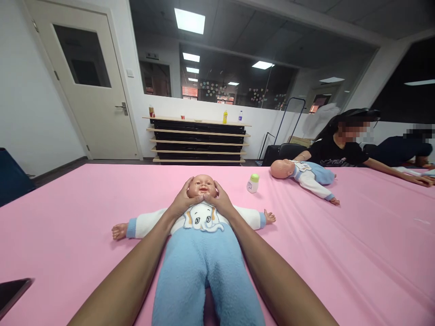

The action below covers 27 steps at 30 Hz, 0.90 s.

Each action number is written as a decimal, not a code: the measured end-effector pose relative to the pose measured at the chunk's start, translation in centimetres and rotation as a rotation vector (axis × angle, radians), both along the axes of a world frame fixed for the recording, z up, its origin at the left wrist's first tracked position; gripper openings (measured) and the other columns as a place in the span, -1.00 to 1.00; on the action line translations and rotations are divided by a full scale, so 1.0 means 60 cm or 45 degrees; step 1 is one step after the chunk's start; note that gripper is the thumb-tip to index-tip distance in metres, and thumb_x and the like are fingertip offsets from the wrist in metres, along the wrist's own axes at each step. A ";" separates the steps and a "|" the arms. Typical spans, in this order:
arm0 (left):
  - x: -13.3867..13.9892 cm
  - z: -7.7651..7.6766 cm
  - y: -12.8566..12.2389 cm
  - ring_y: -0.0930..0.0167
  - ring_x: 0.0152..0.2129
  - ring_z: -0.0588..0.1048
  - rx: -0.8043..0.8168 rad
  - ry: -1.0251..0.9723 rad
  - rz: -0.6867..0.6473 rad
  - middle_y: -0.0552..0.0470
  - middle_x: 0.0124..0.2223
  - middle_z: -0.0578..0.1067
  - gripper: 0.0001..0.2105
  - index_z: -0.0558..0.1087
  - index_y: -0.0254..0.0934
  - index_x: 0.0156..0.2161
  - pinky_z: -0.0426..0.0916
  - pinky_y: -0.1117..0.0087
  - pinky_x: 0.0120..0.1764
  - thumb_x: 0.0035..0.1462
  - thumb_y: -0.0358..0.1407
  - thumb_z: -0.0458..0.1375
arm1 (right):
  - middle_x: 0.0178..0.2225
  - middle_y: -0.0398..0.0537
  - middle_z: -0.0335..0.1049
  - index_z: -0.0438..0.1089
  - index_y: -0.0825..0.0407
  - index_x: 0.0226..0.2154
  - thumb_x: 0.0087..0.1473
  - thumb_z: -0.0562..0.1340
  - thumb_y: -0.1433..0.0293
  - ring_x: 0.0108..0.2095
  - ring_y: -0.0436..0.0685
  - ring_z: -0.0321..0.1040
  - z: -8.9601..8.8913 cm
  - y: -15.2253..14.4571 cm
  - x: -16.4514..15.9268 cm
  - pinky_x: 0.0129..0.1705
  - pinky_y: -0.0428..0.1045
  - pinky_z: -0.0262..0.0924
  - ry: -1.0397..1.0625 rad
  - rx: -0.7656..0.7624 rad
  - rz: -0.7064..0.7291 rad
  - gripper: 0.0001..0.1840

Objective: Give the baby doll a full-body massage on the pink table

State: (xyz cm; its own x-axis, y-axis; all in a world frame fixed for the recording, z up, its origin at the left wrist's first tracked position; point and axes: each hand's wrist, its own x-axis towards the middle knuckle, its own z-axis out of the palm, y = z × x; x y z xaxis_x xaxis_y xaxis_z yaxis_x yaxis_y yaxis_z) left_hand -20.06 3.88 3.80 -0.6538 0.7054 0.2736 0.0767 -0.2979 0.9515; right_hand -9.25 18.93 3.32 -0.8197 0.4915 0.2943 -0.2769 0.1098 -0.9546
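A baby doll (199, 251) lies on its back on the pink-covered table (68, 203), legs toward me, arms spread wide. It wears a blue and white fleece suit with an elephant face on the chest. My left hand (182, 199) cups the left side of the doll's head, and my right hand (222, 199) cups the right side. Both thumbs meet at the chin, under the mouth. The other fingers wrap around the cheeks and are partly hidden behind the head. Beyond my right hand stands a small white bottle with a green cap (253, 183).
A second, similar doll (307, 174) lies at the far right, beside a seated person in black (340, 149). Another person is farther right. A dark phone-like object (13, 292) rests at the left edge. Behind the table are a stacked shelf unit (200, 136) and a door (84, 90).
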 end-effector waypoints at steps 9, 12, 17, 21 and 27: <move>-0.009 -0.002 -0.001 0.16 0.09 0.35 0.028 -0.069 -0.018 -0.17 0.26 0.21 -0.27 0.11 -0.16 0.27 0.32 0.18 0.06 0.02 -0.11 0.26 | 0.16 0.07 0.21 0.16 0.04 0.19 0.02 0.24 0.03 0.08 0.23 0.27 0.005 0.000 0.001 0.07 0.12 0.23 0.011 -0.192 0.088 -0.23; -0.008 -0.002 0.001 0.17 0.11 0.32 0.028 -0.063 -0.019 -0.14 0.27 0.20 -0.28 0.10 -0.15 0.27 0.31 0.19 0.07 0.03 -0.11 0.25 | 0.13 0.05 0.26 0.21 0.04 0.17 -0.03 0.28 0.03 0.07 0.24 0.28 0.011 -0.006 0.007 0.07 0.13 0.23 0.025 -0.147 0.061 -0.22; -0.003 0.000 -0.001 0.19 0.13 0.30 -0.037 0.061 0.033 -0.09 0.26 0.22 -0.16 0.09 -0.12 0.27 0.26 0.22 0.12 -0.10 -0.23 0.36 | 0.13 -0.01 0.26 0.21 0.01 0.17 -0.26 0.45 0.18 0.11 0.25 0.22 0.024 -0.015 0.021 0.14 0.08 0.16 -0.001 0.065 -0.024 -0.08; -0.005 -0.001 0.000 0.20 0.09 0.35 0.019 -0.104 -0.007 -0.13 0.29 0.18 -0.30 0.11 -0.13 0.27 0.33 0.21 0.05 0.06 -0.03 0.20 | 0.08 0.00 0.32 0.25 0.03 0.12 -0.02 0.27 0.02 0.05 0.23 0.30 0.030 -0.018 0.018 0.02 0.07 0.27 0.009 -0.154 0.078 -0.27; 0.000 0.008 0.001 0.18 0.11 0.32 -0.093 0.024 0.088 -0.11 0.25 0.25 -0.13 0.10 -0.14 0.27 0.32 0.26 0.06 -0.15 -0.19 0.38 | 0.09 -0.01 0.31 0.25 0.03 0.11 -0.20 0.42 0.13 0.06 0.20 0.28 0.023 -0.010 0.013 0.08 0.05 0.20 0.024 -0.011 0.071 -0.17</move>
